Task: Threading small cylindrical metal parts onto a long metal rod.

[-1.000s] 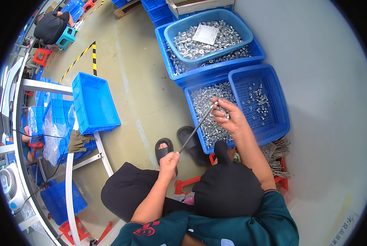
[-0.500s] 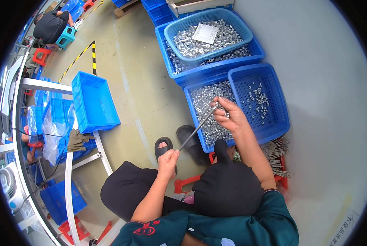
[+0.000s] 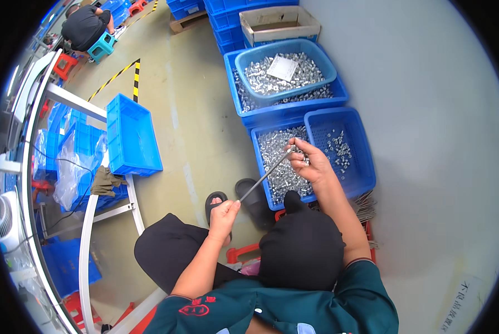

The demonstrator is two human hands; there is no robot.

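Observation:
My left hand (image 3: 224,218) is closed around the lower end of a thin grey metal rod (image 3: 265,176), which slants up and right. At its upper end, my right hand (image 3: 312,162) pinches small silver metal fittings (image 3: 295,149) with thumb and fingers; more fittings seem to sit in its curled fingers. Whether one is on the rod tip is too small to tell. Beneath the right hand lies a blue bin (image 3: 259,161) full of silver fittings. Beside it, a blue perforated basket (image 3: 366,146) holds loose fittings.
Farther off, a light-blue basket (image 3: 332,69) of fittings with a paper slip sits in another blue bin (image 3: 343,92). Several metal rods (image 3: 366,209) lie by my right knee. At left stand a blue crate (image 3: 111,133) and a white frame (image 3: 86,250). A person (image 3: 87,26) sits far left.
The view has shifted slightly, so the bins and crate sit differently in it. Both hands keep hold of the rod and fittings in nearly the same pose.

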